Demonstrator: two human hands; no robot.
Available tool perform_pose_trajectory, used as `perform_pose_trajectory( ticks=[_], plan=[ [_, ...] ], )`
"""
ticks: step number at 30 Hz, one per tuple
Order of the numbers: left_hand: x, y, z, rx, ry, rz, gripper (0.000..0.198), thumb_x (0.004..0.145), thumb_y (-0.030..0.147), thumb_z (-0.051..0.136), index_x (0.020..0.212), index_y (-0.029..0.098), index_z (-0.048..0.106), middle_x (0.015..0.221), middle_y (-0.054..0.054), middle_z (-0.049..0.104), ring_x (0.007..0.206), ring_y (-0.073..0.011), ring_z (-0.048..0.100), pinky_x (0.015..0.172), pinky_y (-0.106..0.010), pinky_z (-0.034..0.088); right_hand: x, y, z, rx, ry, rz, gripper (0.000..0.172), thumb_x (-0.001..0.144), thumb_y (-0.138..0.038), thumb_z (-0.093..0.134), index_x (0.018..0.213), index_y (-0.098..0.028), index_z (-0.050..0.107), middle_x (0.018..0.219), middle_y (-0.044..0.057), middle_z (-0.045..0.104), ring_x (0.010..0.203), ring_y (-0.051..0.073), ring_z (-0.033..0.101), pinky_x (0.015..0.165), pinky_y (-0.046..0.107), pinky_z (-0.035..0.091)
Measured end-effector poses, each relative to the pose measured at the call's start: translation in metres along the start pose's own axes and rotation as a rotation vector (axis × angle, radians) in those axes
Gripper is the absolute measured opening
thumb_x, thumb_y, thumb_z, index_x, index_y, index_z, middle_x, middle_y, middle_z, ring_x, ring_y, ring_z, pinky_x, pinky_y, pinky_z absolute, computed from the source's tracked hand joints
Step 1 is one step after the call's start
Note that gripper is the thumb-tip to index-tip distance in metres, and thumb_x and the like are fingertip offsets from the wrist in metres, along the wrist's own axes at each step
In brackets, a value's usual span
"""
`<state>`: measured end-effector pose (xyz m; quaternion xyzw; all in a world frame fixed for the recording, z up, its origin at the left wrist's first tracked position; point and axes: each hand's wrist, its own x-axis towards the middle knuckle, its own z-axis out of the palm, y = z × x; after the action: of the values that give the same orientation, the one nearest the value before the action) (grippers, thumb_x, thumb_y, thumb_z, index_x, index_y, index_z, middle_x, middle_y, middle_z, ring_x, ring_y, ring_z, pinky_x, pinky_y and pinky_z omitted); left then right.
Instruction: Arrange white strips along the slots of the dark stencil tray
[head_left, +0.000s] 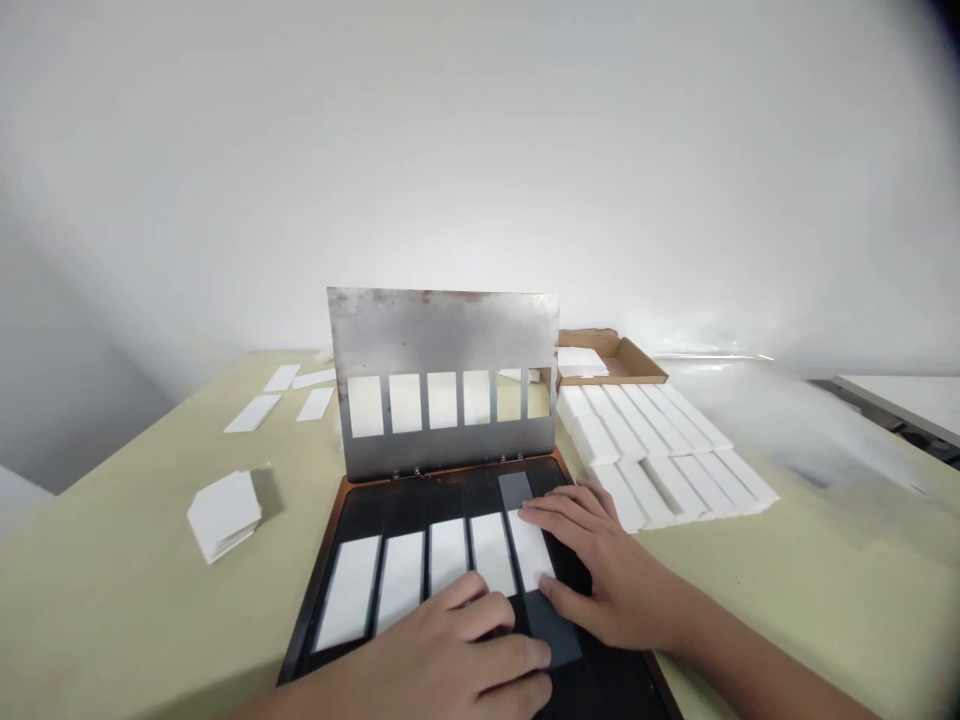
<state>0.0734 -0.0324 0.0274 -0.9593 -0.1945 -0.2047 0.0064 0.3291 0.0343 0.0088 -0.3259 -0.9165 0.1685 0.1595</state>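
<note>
A black hinged jig [420,492] lies before me with its metal window plate [442,330] raised. Several white cards stand in a row on the black base, among them a left one [346,592]. At the row's right end a white card [529,552] rests over a dark grey strip [553,628], whose ends show above and below it. My right hand [600,560] spans that card, fingertips at its top edge and thumb at its lower corner. My left hand [480,650] has curled fingers, with tips on the strip's lower part; its thumb is hidden.
White card stacks [645,430] lie in two rows at right, before a cardboard tray [630,362] holding white sheets. A small card pile [225,510] and several loose cards [253,413] lie at left on the yellowish table [135,560]. Clear plastic [795,440] is at far right.
</note>
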Motion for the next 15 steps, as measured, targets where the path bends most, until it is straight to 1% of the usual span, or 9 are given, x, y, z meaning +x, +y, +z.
perform_pose_trajectory(
  ticks=[2, 9, 15],
  plan=[
    [0.0002, 0.0005, -0.0002, 0.002, -0.005, 0.004, 0.018, 0.109, 0.024, 0.063, 0.123, 0.019, 0.071, 0.124, 0.002, 0.076, 0.091, -0.0171, 0.062, 0.087, -0.036, 0.046, -0.0001, 0.0003, 0.0001, 0.011, 0.002, 0.005, 0.069, 0.091, -0.026, 0.068, 0.155, -0.028, 0.044, 0.152, 0.008, 0.057, 0.14, 0.031, 0.045, 0.124, 0.057, 0.029],
    [-0.0018, 0.0026, -0.0006, 0.007, 0.008, 0.014, 0.02, 0.101, 0.026, 0.074, 0.12, 0.02, 0.072, 0.12, 0.001, 0.078, 0.089, -0.0174, 0.064, 0.086, -0.036, 0.046, -0.0005, -0.0004, 0.0004, 0.061, 0.011, 0.038, 0.072, 0.091, -0.025, 0.068, 0.158, -0.026, 0.04, 0.15, 0.011, 0.055, 0.139, 0.032, 0.044, 0.122, 0.055, 0.033],
    [-0.0015, 0.0009, -0.0012, 0.009, -0.002, 0.012, 0.019, 0.102, 0.025, 0.072, 0.121, 0.02, 0.072, 0.123, 0.002, 0.077, 0.091, -0.0168, 0.064, 0.087, -0.036, 0.047, -0.0008, 0.001, 0.0027, 0.082, 0.031, 0.03, 0.073, 0.091, -0.024, 0.068, 0.158, -0.027, 0.039, 0.15, 0.011, 0.054, 0.139, 0.032, 0.045, 0.121, 0.056, 0.034]
  ],
)
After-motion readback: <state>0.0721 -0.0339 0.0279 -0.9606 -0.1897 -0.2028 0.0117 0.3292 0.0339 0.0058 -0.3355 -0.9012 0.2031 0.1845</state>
